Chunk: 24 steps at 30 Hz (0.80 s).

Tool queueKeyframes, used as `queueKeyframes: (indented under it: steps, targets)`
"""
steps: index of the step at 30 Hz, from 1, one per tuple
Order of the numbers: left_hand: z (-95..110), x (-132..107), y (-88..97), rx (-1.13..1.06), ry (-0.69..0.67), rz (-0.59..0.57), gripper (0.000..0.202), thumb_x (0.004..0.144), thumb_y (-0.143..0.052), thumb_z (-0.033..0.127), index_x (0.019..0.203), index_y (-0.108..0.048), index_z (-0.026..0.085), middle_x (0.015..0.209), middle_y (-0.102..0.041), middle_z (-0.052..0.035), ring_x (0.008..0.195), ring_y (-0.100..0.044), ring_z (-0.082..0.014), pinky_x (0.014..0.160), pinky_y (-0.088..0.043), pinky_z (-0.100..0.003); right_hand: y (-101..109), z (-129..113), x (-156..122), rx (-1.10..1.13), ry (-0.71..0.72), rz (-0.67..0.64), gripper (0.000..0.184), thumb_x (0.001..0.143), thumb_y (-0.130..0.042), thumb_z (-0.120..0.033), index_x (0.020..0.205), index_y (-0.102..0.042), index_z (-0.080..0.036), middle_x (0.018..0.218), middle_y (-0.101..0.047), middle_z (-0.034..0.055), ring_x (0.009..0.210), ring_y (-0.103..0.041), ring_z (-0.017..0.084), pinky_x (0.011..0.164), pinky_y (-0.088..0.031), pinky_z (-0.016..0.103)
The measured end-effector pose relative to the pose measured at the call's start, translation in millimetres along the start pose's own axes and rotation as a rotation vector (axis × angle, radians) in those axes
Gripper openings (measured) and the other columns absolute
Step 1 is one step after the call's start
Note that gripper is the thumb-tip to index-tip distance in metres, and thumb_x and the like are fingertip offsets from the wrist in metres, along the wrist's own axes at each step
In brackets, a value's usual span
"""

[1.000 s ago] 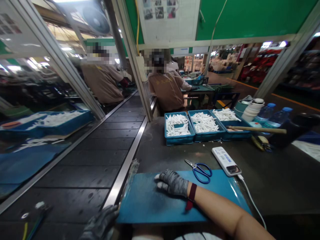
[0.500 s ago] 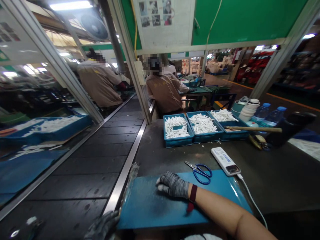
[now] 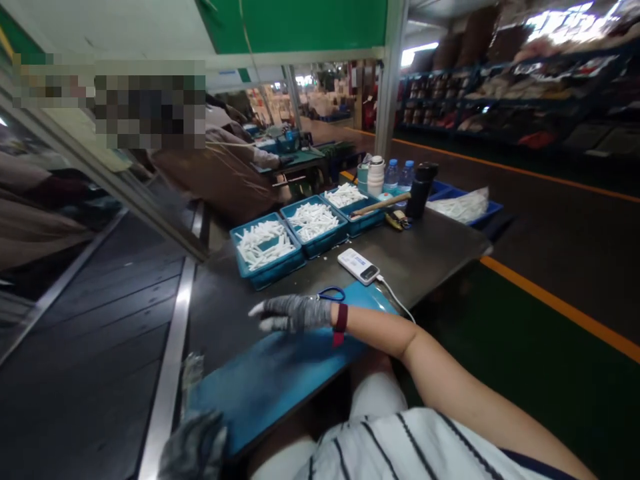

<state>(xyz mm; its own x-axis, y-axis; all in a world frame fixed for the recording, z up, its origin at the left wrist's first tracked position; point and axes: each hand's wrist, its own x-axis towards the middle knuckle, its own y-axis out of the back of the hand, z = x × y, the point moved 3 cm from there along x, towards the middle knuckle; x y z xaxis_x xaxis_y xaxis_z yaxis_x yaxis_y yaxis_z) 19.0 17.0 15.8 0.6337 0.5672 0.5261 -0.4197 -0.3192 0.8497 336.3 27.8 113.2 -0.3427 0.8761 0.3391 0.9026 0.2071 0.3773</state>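
My right hand (image 3: 295, 313), in a grey knit glove with pale fingertips, hovers over or rests on the blue mat (image 3: 260, 383); its fingers are stretched out and hold nothing. Just behind it, the blue handle of the scissors (image 3: 333, 293) shows, with the blades mostly hidden. At the mat's near left corner is my left hand (image 3: 193, 447), also gloved and cut off by the lower edge. It is somewhat blurred, with thumb and fingers loosely apart and no object visible in it. A white power bank (image 3: 358, 267) with a cable lies beyond the mat.
Three blue bins (image 3: 270, 273) of small white sticks stand along the far side. Beside them are a wooden-handled tool (image 3: 383, 205), bottles (image 3: 391, 177) and a black flask (image 3: 421, 193). A conveyor (image 3: 100, 347) runs at left, with a metal rail. A co-worker (image 3: 215, 173) sits ahead.
The view has swung to the right, bringing in more floor and shelving. My right hand has moved toward the bins and its fingers have straightened. The left hand stays near the mat's corner.
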Motion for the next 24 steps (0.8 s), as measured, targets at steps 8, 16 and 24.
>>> queueKeyframes:
  steps: [8,16,24]
  targets:
    - [165,86,-59.6,-0.209,-0.197,-0.026,0.033,0.088,-0.051,0.033,0.116,-0.057,0.017,0.117,-0.064,-0.0129,0.108,-0.059,-0.026,0.093,-0.047,-0.04,154,-9,-156,-0.072,-0.205,0.528,0.035,0.093,-0.055,-0.039,0.118,-0.061,-0.015,0.112,-0.062,0.0059,0.1,-0.058,0.014,0.092,-0.048,0.027]
    - [180,79,-86.6,0.004,-0.393,-0.127,0.055,0.074,-0.06,0.028,0.126,-0.057,0.01,0.133,-0.055,-0.0196,0.119,-0.052,-0.0327,0.1,-0.036,-0.045,248,45,-300,-0.437,-0.525,1.172,0.042,0.094,-0.045,-0.048,0.111,-0.059,-0.013,0.103,-0.064,0.0099,0.097,-0.056,0.016,0.097,-0.043,0.036]
    - [185,98,-90.3,0.0,-0.385,-0.179,0.056,0.072,-0.056,0.021,0.127,-0.058,0.01,0.137,-0.053,-0.0195,0.126,-0.047,-0.0328,0.105,-0.033,-0.046,299,54,-359,-0.866,-0.873,1.251,0.038,0.099,-0.042,-0.042,0.121,-0.055,-0.014,0.121,-0.056,0.0139,0.114,-0.051,0.024,0.103,-0.037,0.045]
